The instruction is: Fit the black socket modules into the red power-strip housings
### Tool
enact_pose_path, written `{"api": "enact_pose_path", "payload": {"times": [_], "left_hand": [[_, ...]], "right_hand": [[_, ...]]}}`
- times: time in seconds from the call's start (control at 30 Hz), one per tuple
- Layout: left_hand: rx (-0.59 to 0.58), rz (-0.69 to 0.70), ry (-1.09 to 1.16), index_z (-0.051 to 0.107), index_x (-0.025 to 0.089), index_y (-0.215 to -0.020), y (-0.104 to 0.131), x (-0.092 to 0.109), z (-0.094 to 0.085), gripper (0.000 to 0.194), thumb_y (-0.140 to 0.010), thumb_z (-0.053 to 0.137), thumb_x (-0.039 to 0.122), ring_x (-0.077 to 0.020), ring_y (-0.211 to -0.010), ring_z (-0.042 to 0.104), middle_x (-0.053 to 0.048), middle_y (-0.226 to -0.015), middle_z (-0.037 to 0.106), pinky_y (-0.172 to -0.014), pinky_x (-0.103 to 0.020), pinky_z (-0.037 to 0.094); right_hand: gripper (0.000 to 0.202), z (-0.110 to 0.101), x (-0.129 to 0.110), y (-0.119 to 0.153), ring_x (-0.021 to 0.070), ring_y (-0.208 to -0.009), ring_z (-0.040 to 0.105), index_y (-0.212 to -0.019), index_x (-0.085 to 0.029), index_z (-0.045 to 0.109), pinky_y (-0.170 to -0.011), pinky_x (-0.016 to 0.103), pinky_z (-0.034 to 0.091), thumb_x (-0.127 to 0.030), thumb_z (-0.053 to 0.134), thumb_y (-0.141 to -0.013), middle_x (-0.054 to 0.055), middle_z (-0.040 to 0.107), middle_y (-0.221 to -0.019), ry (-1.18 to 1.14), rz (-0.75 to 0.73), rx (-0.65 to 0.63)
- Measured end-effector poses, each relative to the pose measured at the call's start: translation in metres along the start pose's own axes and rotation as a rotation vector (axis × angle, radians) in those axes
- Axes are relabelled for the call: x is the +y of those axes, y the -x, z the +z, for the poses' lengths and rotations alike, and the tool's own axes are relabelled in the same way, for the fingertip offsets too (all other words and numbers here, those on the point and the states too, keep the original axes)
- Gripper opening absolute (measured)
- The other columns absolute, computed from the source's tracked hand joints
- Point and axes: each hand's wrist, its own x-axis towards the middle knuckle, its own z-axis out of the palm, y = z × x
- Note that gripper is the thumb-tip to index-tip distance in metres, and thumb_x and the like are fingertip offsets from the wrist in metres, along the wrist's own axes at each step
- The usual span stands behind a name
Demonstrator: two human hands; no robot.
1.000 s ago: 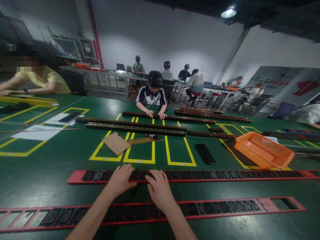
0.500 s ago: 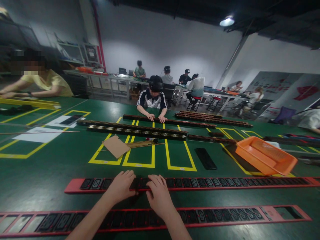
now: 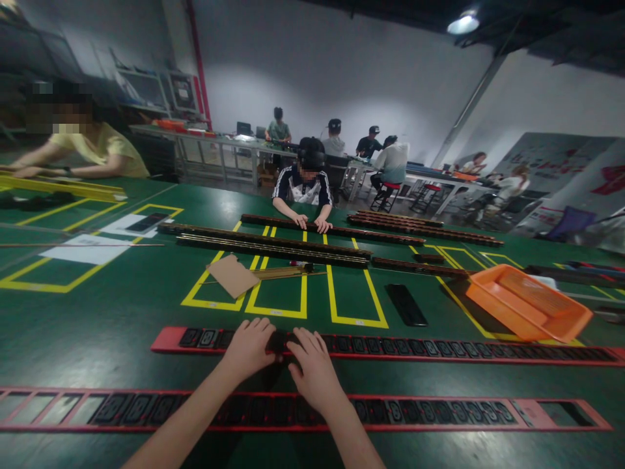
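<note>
Two long red strips with rows of black power sockets lie across the table. On the farther socket strip [image 3: 390,346], my left hand [image 3: 250,348] bends its fingers over the top, thumb at the near edge. Close to its right, my right hand [image 3: 312,365] curls its fingers over the same strip. The dark sockets between the hands are partly hidden, so I cannot tell whether one is loose. Under my forearms runs the nearer socket strip [image 3: 532,417]; its left end has several unfilled openings, and a larger opening shows near its right end.
An orange basket [image 3: 532,303] stands tilted at the right, with a black phone [image 3: 406,305] left of it. Beyond lie cardboard [image 3: 232,277], long dark bars [image 3: 273,247] and yellow tape outlines on the green table [image 3: 161,365]. A co-worker [image 3: 303,182] handles a bar opposite.
The view has shifted slightly, and both strips appear higher, their left parts farther right. My hands stay at the farther strip, a little higher in the picture.
</note>
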Motion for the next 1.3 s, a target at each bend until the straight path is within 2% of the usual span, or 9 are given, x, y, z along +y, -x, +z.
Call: {"api": "enact_pose_path", "payload": {"times": [0.2,0.47,0.77,1.07,1.3], "left_hand": [[-0.001,-0.041,0.04,0.061,0.024,-0.101,0.001,-0.009,0.0,0.043,-0.071,0.071,0.052,-0.0249,-0.105,0.055,-0.004,-0.107,0.063,-0.088,-0.038,0.035],[-0.024,-0.069,0.054,0.06,0.026,-0.103,0.006,-0.025,-0.002,0.043,-0.07,0.07,0.051,-0.0259,-0.105,0.055,-0.004,-0.11,0.063,-0.086,-0.037,0.037],[-0.015,-0.049,0.043,0.061,0.024,-0.102,0.006,-0.024,-0.001,0.041,-0.071,0.069,0.05,-0.026,-0.106,0.055,-0.005,-0.108,0.063,-0.09,-0.039,0.038],[-0.048,-0.056,0.045,0.061,0.024,-0.104,0.005,-0.023,-0.003,0.04,-0.073,0.068,0.048,-0.026,-0.107,0.055,-0.005,-0.11,0.063,-0.088,-0.038,0.038],[-0.039,-0.014,0.007,0.061,0.023,-0.099,0.005,-0.022,-0.004,0.032,-0.073,0.068,0.041,-0.026,-0.103,0.056,-0.005,-0.105,0.063,-0.088,-0.038,0.039]], "right_hand": [[0.052,-0.002,-0.001,0.002,0.0243,-0.142,0.032,-0.137,-0.03,0.05,-0.118,0.052,0.023,-0.017,0.057,-0.087,0.005,0.041,-0.152,0.022,-0.001,-0.029],[0.047,-0.007,-0.004,0.002,0.0245,-0.142,0.032,-0.136,-0.033,0.052,-0.118,0.053,0.023,-0.021,0.057,-0.09,0.004,0.04,-0.152,0.049,0.001,-0.048],[0.048,-0.005,-0.004,0.0,0.0243,-0.141,0.033,-0.136,-0.033,0.052,-0.117,0.052,0.024,-0.02,0.056,-0.089,0.005,0.041,-0.151,0.063,-0.006,-0.04],[0.049,-0.008,-0.006,0.0,0.0238,-0.141,0.033,-0.136,-0.033,0.052,-0.118,0.051,0.023,-0.02,0.058,-0.089,0.003,0.042,-0.151,0.038,0.007,-0.033],[0.047,-0.006,-0.006,0.0,0.025,-0.138,0.036,-0.131,-0.033,0.055,-0.116,0.052,0.025,-0.018,0.059,-0.086,0.004,0.044,-0.148,0.067,0.007,-0.023]]}}
